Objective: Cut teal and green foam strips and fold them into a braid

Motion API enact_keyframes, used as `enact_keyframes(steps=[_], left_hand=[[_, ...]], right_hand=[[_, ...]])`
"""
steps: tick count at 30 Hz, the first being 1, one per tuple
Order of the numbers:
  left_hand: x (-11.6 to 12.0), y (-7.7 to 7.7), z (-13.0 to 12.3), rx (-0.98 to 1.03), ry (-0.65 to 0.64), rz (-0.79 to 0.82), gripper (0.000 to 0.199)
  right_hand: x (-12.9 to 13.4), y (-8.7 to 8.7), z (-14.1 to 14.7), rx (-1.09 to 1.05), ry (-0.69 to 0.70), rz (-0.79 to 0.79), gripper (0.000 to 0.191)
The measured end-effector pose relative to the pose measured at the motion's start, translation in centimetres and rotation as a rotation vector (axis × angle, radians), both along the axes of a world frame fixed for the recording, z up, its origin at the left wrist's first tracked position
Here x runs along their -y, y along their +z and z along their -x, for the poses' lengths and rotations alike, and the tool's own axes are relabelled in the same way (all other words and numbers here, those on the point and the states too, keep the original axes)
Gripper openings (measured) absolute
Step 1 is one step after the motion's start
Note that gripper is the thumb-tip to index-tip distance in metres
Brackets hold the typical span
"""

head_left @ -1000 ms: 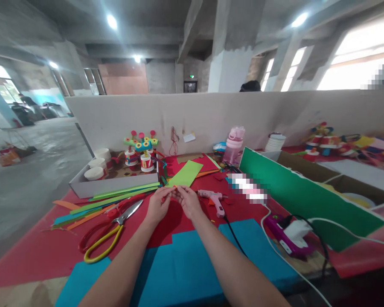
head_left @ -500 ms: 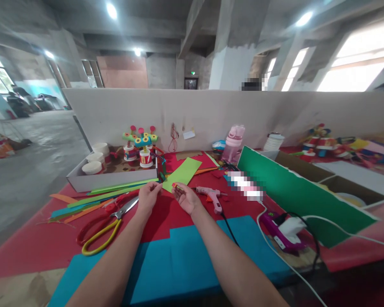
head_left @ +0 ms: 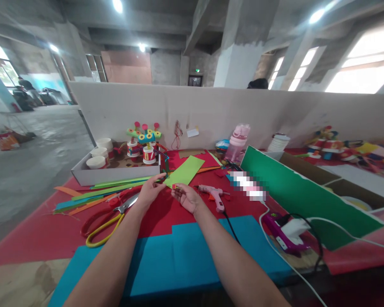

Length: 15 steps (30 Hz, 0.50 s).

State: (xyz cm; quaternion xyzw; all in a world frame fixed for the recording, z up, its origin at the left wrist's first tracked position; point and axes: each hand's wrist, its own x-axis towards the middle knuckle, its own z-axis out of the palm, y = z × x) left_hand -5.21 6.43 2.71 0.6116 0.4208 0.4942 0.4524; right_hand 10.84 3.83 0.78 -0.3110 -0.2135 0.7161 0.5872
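Observation:
My left hand (head_left: 151, 192) is above the red table cover, its fingers apart and nothing visible between them. Facing it, my right hand (head_left: 186, 198) holds a small red and yellow piece (head_left: 174, 186) at its fingertips. Behind both hands lies a light green paper sheet (head_left: 187, 169). A pink glue gun (head_left: 213, 194) rests just right of my right hand. Large scissors (head_left: 105, 224) with red and yellow handles lie to the left of my left hand, beside green, blue and orange paper strips (head_left: 96, 195).
Blue sheets (head_left: 192, 256) cover the near edge. At the back left, a box (head_left: 115, 175) holds paper cups and decorated figures. A pink bottle (head_left: 237, 143) stands behind. On the right are a green board (head_left: 307, 200) and a purple power strip (head_left: 286, 238) with cables.
The fingers of my left hand have spread apart from a pinch. My right hand keeps the small piece. The whole view has shifted slightly.

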Motion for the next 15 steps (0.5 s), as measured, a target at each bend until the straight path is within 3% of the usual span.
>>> enact_keyframes(steps=[3,6,15], left_hand=[[0.15,0.12,0.10,0.077,-0.238,0.159,0.035],[0.59,0.29,-0.15,0.095,-0.347,0.193,0.037],[0.66,0.02,-0.65,0.130,-0.244,0.123,0.028]], right_hand=[[-0.04,-0.02,0.01,0.034,-0.002,0.013,0.011],[-0.01,-0.05,-0.01,0.065,0.010,-0.013,0.009],[0.18,-0.30,0.34,0.150,0.033,-0.199,0.017]])
